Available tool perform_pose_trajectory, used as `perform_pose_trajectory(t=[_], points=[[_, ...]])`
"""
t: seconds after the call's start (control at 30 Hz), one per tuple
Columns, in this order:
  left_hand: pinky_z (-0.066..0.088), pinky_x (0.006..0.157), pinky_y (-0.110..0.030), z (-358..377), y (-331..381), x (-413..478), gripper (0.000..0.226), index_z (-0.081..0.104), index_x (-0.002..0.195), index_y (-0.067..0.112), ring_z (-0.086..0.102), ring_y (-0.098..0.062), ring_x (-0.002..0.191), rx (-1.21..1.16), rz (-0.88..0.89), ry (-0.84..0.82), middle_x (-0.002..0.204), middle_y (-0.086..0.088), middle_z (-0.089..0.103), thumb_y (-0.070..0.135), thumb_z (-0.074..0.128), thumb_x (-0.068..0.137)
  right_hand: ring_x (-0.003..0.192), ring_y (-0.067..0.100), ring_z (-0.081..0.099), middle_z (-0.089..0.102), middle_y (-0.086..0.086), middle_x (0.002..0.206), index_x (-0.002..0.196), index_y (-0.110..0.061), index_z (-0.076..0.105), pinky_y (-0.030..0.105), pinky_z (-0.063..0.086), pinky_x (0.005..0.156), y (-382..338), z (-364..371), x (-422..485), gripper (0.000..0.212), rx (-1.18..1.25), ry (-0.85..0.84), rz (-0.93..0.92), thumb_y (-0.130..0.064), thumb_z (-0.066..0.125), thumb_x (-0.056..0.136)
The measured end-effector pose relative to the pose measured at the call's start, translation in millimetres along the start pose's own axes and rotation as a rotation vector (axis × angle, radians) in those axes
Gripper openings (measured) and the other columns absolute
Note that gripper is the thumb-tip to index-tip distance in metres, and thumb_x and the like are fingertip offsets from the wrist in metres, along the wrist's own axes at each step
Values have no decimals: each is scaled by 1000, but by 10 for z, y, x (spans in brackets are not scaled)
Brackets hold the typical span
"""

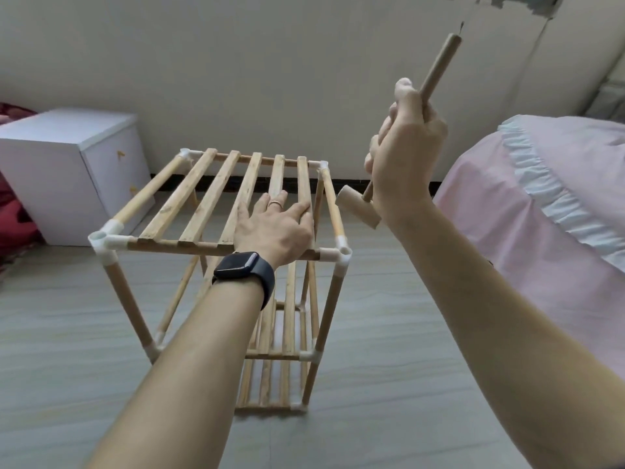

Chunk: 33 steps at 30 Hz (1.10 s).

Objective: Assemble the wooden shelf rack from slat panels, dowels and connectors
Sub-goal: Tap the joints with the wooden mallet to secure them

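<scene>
My left hand (pixel 275 228) lies flat, fingers straight, on top of the rack (pixel 169 244); my right hand (pixel 406 154) grips a dowel (pixel 439 64) and mallet (pixel 358 211).

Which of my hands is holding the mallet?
Your right hand, gripping the mallet by its handle; the left hand lies flat on the top slat panel.

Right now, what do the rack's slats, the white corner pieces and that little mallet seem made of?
Pale flat slats: bare-looking wood, matte, with darker grain streaks. White corner connectors: probably moulded plastic, smooth with a slight sheen. Small cylinder-headed mallet in the right hand: likely wood, matte tan, grain unclear.
</scene>
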<state>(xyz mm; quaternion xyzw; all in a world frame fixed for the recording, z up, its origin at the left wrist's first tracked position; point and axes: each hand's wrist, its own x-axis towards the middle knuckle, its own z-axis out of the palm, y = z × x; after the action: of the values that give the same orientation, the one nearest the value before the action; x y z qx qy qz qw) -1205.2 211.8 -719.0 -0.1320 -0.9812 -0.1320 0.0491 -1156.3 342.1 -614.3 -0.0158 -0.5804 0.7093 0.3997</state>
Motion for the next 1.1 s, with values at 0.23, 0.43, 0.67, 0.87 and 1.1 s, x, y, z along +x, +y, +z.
perform_pose_trajectory(t=[0.23, 0.43, 0.67, 0.87, 1.1], points=[[-7, 123, -56, -4, -25, 34, 53, 15, 156, 50, 0, -22, 156, -20, 9, -14, 169, 4, 7, 49, 16, 103, 44, 15, 27, 30, -12, 47, 61, -22, 34, 33, 27, 49, 223, -20, -148, 36, -111, -23, 5, -22, 49, 94], [-6, 123, -56, 11, -21, 55, 53, 15, 156, 50, 1, -23, 156, -16, -3, -7, 169, 5, 7, 49, 15, 103, 44, 12, 27, 31, -15, 46, 58, -24, 34, 33, 27, 49, 416, -16, -339, 42, -172, -95, -54, -20, 49, 98], [-4, 123, -55, 36, -25, 101, 53, 18, 155, 50, 4, -23, 156, -7, -15, 4, 169, 5, 10, 50, 16, 102, 48, 16, 30, 35, -8, 51, 62, -23, 43, 38, 29, 49, 503, -65, -368, 35, -65, -76, -11, -26, 50, 96], [-3, 123, -55, 82, -31, 88, 54, 20, 154, 50, 6, -23, 155, -6, -12, 39, 169, 5, 13, 54, 16, 100, 52, 0, 44, 46, -16, 59, 79, -17, 55, 9, 42, 56, 372, -515, -261, 51, -396, -300, -78, -59, 36, 102], [-4, 123, -56, 68, -19, 64, 54, 21, 153, 51, 21, -26, 152, -5, -23, 29, 169, 4, 12, 55, 17, 99, 46, 12, 48, 65, 4, 64, 99, -19, 61, 19, 40, 44, 215, -1287, -519, 32, -356, -430, 108, -49, 52, 102]])
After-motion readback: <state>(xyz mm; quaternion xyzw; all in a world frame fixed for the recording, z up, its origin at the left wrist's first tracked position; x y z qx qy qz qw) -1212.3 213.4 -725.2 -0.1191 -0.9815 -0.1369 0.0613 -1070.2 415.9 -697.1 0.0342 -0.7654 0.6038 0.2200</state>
